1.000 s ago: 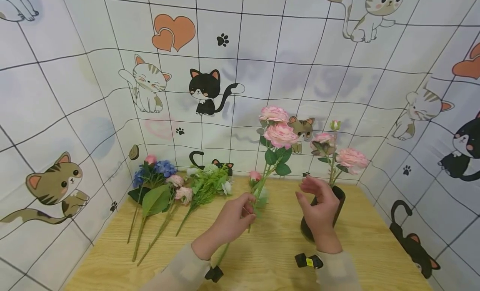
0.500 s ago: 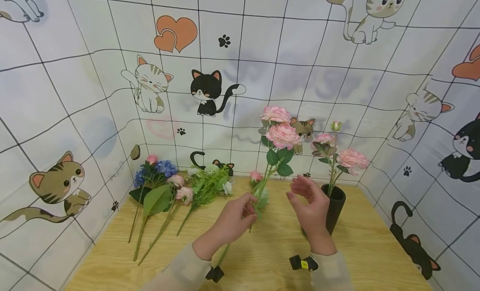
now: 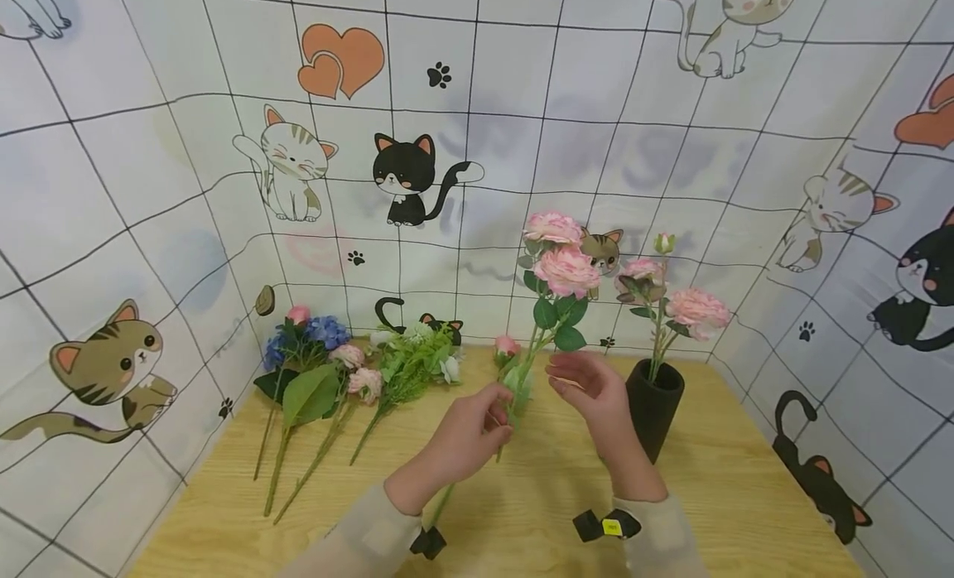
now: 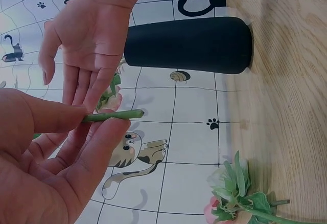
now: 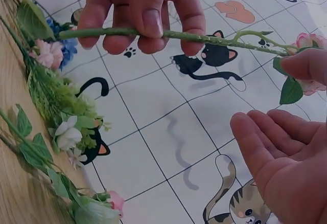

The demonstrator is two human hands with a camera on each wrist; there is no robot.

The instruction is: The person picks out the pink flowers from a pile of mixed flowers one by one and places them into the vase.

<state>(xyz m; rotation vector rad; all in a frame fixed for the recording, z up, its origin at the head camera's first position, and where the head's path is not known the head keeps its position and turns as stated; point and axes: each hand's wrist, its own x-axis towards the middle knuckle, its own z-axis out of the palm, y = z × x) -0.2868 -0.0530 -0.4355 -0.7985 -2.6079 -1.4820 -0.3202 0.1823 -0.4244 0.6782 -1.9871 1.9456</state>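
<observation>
In the head view my left hand [image 3: 473,425] pinches the green stem of a pink peony [image 3: 566,270], which stands upright with two blooms. The left wrist view shows the cut stem end [image 4: 127,114] sticking out past my thumb and fingertips. My right hand [image 3: 592,400] is beside the stem, fingers loosely bent and palm turned towards it. In the right wrist view its thumb overlaps the upper stem, just below the leaves [image 5: 291,90]. Behind the right wrist stands a black vase [image 3: 657,404] with pink flowers [image 3: 699,311] in it.
Blue flowers [image 3: 326,332], pale pink flowers [image 3: 365,384] and a green spray with white blossoms [image 3: 417,363] lie on the left of the wooden table [image 3: 551,495]. A rose with a pink bud [image 3: 507,348] lies behind my left hand. Cat-printed cloth surrounds the table.
My right hand has moved left, from in front of the vase to beside the peony stem, uncovering more of the vase. The left hand keeps its hold; the blooms have shifted slightly right.
</observation>
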